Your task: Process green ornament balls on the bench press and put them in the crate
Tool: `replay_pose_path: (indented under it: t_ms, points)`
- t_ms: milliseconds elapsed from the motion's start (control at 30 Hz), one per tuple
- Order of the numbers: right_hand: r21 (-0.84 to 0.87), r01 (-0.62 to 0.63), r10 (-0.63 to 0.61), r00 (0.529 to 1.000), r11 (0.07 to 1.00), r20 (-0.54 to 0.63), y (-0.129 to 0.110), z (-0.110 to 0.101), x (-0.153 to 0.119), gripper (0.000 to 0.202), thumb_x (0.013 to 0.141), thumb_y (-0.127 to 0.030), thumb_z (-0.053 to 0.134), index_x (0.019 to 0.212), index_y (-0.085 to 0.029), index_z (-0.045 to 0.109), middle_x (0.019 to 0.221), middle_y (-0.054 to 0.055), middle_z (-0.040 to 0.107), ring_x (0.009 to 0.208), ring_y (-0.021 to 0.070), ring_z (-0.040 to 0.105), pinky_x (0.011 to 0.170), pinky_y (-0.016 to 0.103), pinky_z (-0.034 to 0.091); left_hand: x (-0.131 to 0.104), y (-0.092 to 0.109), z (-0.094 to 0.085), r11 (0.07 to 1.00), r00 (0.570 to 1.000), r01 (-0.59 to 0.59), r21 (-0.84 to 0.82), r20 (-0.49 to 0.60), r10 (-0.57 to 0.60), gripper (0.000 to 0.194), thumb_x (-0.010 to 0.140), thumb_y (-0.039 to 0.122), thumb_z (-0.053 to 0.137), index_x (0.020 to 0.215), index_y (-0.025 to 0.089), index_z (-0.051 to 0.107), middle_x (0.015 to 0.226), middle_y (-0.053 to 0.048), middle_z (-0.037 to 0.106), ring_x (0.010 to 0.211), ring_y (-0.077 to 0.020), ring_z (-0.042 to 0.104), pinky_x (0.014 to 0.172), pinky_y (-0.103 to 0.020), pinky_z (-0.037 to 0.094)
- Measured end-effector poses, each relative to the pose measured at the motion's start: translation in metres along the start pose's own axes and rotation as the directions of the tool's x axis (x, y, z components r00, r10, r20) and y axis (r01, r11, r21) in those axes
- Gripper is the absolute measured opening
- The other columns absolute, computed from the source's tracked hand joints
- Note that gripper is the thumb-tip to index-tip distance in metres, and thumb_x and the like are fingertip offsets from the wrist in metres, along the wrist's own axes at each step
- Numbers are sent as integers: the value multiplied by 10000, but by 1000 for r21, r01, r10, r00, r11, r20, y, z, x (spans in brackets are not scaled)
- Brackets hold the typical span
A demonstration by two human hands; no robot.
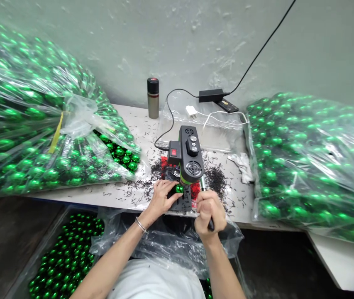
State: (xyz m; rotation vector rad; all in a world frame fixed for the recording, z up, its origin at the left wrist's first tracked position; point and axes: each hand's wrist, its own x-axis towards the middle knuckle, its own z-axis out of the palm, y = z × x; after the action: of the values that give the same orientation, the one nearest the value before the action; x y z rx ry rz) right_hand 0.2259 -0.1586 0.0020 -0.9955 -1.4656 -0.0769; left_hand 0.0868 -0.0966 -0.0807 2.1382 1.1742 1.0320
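A small black bench drill press [191, 153] with a red switch stands on the work table. Under its head sits a shiny green ball [179, 188], pinched between the thumb and fingers of my left hand [163, 196]. My right hand [210, 211] is wrapped round the black-ended lever [211, 225] at the machine's right side. Black shavings [216, 182] lie heaped round the base, with red patches [195, 191] showing beside it. The drill tip is hidden behind the head.
Big clear bags of green balls bulge at left [15, 137] and right [307, 166]. An open bag of balls [71, 245] sits below the table edge. Behind stand a bottle [153, 99], a power adapter [211, 95], a white plug [191, 111] and cables. Crumpled white tissue [242, 166] lies right.
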Motion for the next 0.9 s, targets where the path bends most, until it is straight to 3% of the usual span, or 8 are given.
replay_pose_path:
  t_ms: [133, 333, 533, 700, 800, 900]
  points:
    - [-15, 140, -140, 990, 990, -11, 25, 8, -27, 284, 961, -203, 358, 691, -204, 448, 719, 11, 521, 614, 118, 482, 605, 312, 436, 0, 1, -1, 1000, 1000, 2, 6, 4, -2, 308, 886, 387, 659, 1140, 212, 670, 1073, -96, 719, 1064, -270, 597, 983, -455, 382]
    - [-21, 134, -135, 988, 991, -77, 36, 17, -39, 303, 997, -244, 317, 714, -218, 422, 735, -13, 492, 607, 105, 505, 660, 325, 468, 0, 2, 0, 1000, 1000, -19, 1, -4, 19, 300, 881, 357, 673, 1128, 186, 663, 1058, -99, 717, 1027, -259, 598, 954, -446, 389]
    - [-51, 157, -156, 987, 986, 22, 37, 15, -41, 288, 993, -232, 353, 717, -218, 436, 754, -19, 500, 676, 107, 560, 720, 321, 490, -1, 2, 1, 999, 998, -51, 10, -27, 51, 292, 892, 338, 659, 1137, 181, 652, 1046, -97, 715, 1023, -250, 603, 939, -437, 403]
    - [-43, 119, -120, 993, 992, -14, 16, 5, -14, 311, 971, -177, 346, 668, -207, 404, 695, -19, 473, 607, 105, 478, 613, 299, 427, 3, -2, 4, 999, 998, -40, -8, -49, 39, 291, 867, 338, 686, 1112, 180, 673, 1040, -97, 712, 1005, -252, 610, 933, -448, 424]
    - [-21, -36, 36, 999, 999, -6, -9, -3, 19, 307, 935, -98, 397, 647, -201, 418, 630, -21, 473, 592, 109, 494, 559, 278, 374, 0, 1, -1, 999, 998, -22, -45, -58, 20, 291, 871, 358, 682, 1097, 175, 676, 1024, -99, 710, 993, -250, 611, 916, -443, 447]
    - [12, -136, 136, 991, 991, 19, -25, -7, 42, 305, 924, -80, 435, 641, -195, 434, 606, -25, 472, 577, 104, 488, 555, 271, 367, -19, 13, -13, 996, 996, -73, -54, -51, 70, 331, 909, 388, 630, 1147, 157, 640, 1063, -117, 700, 1027, -251, 600, 926, -440, 454]
